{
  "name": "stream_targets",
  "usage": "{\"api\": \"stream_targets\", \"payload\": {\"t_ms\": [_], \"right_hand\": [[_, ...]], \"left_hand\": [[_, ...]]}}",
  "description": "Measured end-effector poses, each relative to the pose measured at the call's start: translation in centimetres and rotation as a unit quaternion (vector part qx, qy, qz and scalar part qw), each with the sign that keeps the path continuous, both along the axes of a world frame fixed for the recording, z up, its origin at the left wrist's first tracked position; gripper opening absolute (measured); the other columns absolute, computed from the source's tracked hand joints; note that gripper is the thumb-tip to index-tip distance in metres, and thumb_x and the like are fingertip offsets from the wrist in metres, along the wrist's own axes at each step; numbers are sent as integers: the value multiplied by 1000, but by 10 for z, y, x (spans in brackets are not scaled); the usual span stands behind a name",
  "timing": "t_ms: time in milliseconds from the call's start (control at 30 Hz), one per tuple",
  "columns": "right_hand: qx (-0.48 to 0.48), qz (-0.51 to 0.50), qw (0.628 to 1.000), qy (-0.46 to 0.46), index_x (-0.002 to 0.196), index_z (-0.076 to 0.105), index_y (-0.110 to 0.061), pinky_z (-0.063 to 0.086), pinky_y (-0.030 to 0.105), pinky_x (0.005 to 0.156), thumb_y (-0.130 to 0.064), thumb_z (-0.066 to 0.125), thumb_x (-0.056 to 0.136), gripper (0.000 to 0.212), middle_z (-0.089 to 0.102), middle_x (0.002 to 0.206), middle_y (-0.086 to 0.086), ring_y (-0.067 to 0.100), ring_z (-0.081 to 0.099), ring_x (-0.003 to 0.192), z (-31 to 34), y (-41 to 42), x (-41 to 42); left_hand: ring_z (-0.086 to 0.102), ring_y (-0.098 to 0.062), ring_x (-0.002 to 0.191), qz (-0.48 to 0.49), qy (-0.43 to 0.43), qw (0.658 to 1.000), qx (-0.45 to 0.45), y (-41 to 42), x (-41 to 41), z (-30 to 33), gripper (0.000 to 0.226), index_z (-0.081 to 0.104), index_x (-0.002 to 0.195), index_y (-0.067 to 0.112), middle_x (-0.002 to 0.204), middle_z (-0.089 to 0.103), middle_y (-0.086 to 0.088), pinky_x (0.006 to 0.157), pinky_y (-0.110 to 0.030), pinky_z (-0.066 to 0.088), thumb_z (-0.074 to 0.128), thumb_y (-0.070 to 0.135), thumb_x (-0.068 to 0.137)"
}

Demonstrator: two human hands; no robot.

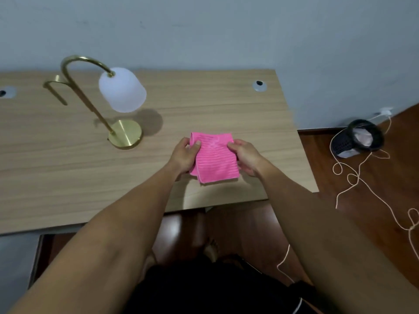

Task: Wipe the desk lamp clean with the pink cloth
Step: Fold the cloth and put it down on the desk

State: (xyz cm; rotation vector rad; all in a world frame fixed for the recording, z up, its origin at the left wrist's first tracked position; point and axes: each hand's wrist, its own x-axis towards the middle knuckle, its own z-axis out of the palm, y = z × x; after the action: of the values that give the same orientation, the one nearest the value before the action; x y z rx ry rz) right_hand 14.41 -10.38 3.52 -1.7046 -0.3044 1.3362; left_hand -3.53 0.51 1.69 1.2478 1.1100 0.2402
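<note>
The desk lamp point(102, 103) stands on the desk point(226, 105), left of the cloth point(215, 157).

Bare desk point(68, 166) between hands and desk lamp point(106, 98), nothing in between.

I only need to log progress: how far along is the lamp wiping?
Done: the pink cloth is folded and picked up. In hand: the left hand and right hand each grip one side of it above the desk. Left: the desk lamp stands apart, untouched, so all the wiping remains.
</note>
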Motion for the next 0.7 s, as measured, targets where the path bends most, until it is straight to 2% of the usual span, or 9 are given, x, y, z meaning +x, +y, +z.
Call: {"api": "stream_targets", "payload": {"t_ms": [67, 133, 233, 367, 467, 533, 600, 700], "right_hand": [[-10, 17, 997, -70, 110, 66, -11, 50, 19, 45, -17, 52, 107, 16, 71, 87, 2, 13, 70, 66, -15, -8, 20], [-8, 30, 989, -142, 94, 68, -12, 47, 19, 49, -16, 58, 104, 15, 66, 82, 0, 13, 62, 70, -34, -14, 36], [-18, 27, 976, -215, 84, 67, 5, 42, 28, 66, -15, 66, 96, 23, 58, 76, 6, 17, 53, 74, -61, -21, 53], [-37, 32, 959, -281, 84, 75, -1, 48, 35, 73, -16, 73, 90, 17, 67, 76, 5, 16, 57, 73, -80, -26, 65], [-49, 54, 935, -346, 86, 76, -4, 53, 41, 80, -22, 72, 91, 19, 74, 85, 11, 27, 66, 82, -82, -29, 68], [-69, 76, 922, -374, 89, 73, -7, 53, 40, 81, -28, 66, 94, 23, 73, 91, 11, 29, 66, 87, -79, -30, 69], [-86, 88, 909, -399, 89, 68, -11, 53, 40, 77, -32, 59, 95, 23, 70, 91, 8, 30, 64, 86, -74, -31, 67], [-79, 74, 892, -438, 95, 66, -11, 53, 41, 76, -28, 54, 98, 21, 70, 95, 12, 34, 64, 87, -64, -29, 60]], "left_hand": [[73, -40, 102, 5, 24, 999, 21, -5, 16, -22, 46, 55, 114, 15, 117, 71, -20, 87, -60, 60, 63, 54, 91], [72, -38, 102, 9, 55, 998, 38, -14, 31, -26, 54, 56, 114, 13, 114, 71, -16, 90, -57, 59, 64, 58, 86], [71, -38, 100, 4, 95, 993, 74, -25, 51, -34, 32, 56, 109, 10, 105, 71, -15, 90, -52, 58, 62, 40, 99], [72, -35, 97, -1, 117, 990, 73, -29, 63, -61, 27, 55, 99, 23, 106, 73, -12, 90, -54, 59, 62, 50, 94], [69, -31, 96, -7, 147, 984, 102, -32, 69, -56, 25, 52, 101, 19, 101, 69, -6, 85, -41, 53, 60, 44, 99], [62, -28, 92, -20, 188, 974, 126, -34, 70, -53, 29, 50, 101, 16, 98, 65, -6, 79, -34, 42, 57, 44, 101], [59, -28, 91, -40, 238, 961, 136, -35, 69, -49, 34, 52, 104, 15, 98, 64, -5, 79, -36, 42, 54, 49, 100], [56, -27, 88, -67, 316, 930, 175, -36, 60, -37, 33, 57, 108, 18, 97, 62, -4, 77, -37, 43, 52, 49, 99]]}}
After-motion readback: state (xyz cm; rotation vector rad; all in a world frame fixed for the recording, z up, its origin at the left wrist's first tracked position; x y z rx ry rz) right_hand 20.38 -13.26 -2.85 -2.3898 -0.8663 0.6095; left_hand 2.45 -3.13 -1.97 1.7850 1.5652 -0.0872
